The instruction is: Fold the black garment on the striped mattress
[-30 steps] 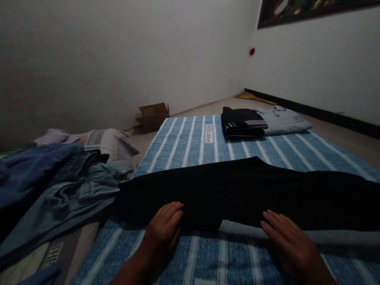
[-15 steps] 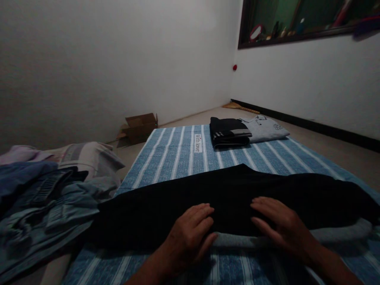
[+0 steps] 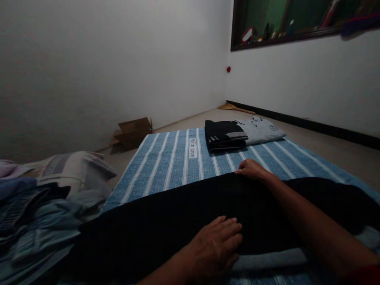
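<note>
Head view: a black garment (image 3: 184, 213) lies spread across the lower half of the frame, on top of a blue-and-white striped sheet (image 3: 172, 162), with a grey edge of cloth (image 3: 267, 259) showing under its near hem. The left hand (image 3: 216, 247), at lower centre, rests flat on the near part of the garment with its fingers stretched out and slightly apart, gripping nothing; pressed down like that, it looks to be pinning the cloth so it does not slide. The right hand (image 3: 251, 169), reaching forward to the middle of the frame, sits at the far edge of the garment with its fingers curled onto the hem; whether it pinches the cloth or only presses on it cannot be told in this dim light. One hand near and one far suggests the fabric is being held taut between them.

Beyond, toward the upper centre of the sheet, a folded dark garment (image 3: 225, 135) lies touching a folded grey shirt (image 3: 261, 130), set well apart from the spread one. At the lower left a heap of unfolded clothes (image 3: 44, 206) lies just beside the sheet. A cardboard box (image 3: 132, 132) stands on the floor by the far wall.
</note>
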Motion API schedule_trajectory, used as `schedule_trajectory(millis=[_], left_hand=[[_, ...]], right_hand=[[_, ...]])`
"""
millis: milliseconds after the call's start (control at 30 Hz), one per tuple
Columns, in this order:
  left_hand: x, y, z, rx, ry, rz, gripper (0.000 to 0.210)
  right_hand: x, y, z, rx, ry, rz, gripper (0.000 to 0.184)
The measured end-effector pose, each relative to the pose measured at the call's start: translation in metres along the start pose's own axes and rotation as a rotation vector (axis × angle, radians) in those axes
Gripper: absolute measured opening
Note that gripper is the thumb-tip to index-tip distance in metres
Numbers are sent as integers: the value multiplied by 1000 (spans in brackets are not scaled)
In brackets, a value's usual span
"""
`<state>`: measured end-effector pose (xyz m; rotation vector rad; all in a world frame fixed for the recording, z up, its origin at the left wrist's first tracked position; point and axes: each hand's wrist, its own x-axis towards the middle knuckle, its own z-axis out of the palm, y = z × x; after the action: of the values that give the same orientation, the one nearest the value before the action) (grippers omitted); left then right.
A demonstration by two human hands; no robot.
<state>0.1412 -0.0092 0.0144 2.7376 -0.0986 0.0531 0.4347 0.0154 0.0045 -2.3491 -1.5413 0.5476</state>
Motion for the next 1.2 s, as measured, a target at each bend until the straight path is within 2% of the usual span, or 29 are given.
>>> schedule_trajectory(millis=[100,233,367,500,633,733,800,900,967,1000,1067,1200], left_hand=[[-1,2,-5,-31,-37,-11,41],[-1,2,-6,-46,-79,-13,48],[1,1,-6,-65,-138,-31,51],[4,1,-11,-87,-185,-44,58],[7,1,-21,-139,-227,-55,66],[17,-9,-29,-146,-135,-88,58],[31,-24,-34,-117,8,-120,45],[67,-54,-41,-47,198,-194,30],[97,-74,-45,-8,245,-255,27],[113,-83,-47,14,245,-286,26],[142,-98,-49,50,174,-377,26],[184,-118,-51,68,104,-572,29]], right_hand=[[1,1,-3,78,44,-44,23],[3,0,-7,130,184,-120,19],[11,4,11,97,281,-108,12],[15,10,27,66,322,-104,13],[14,10,24,40,312,-111,14],[8,8,15,14,302,-116,19],[0,8,8,-9,320,-101,23],[-20,16,-6,-41,384,-37,23],[-40,28,-16,-56,435,16,21],[-53,36,-20,-63,469,41,21],[-82,55,-27,-80,566,91,23],[-145,97,-34,-190,973,217,29]])
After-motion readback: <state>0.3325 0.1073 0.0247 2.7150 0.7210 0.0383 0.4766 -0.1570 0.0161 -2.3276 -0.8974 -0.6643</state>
